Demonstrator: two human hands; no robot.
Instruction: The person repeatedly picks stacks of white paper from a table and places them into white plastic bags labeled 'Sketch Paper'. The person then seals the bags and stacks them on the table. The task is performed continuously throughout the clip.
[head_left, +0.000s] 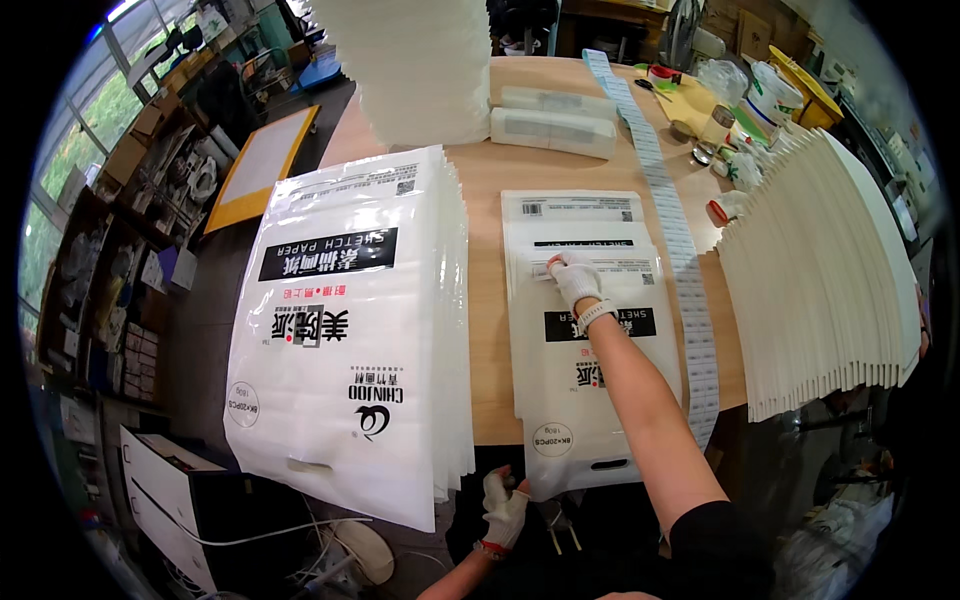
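My right hand [577, 282], in a white fingerless glove, reaches across a white printed plastic bag [590, 390] with a cut-out handle slot. Its fingers are bent together and its fingertips rest by the bag's far edge; whatever they pinch is too small to make out. Beneath lies another printed bag [570, 205], its far end showing. My left hand [503, 512], gloved too, is below the table's near edge, beside the bag's near left corner. Its thumb stands apart from its half-bent fingers, and nothing shows in it. Right of the bags runs a long strip of labels [672, 215].
A thick stack of printed bags [335, 290] lies left, overhanging the table [480, 180]. White stacked sheets [815, 280] stand right; another tall pile [425, 70] rises at the back beside two clear-wrapped bundles [553, 132]. Scissors [652, 90], a jar [717, 125] and a bucket [775, 92] sit far right.
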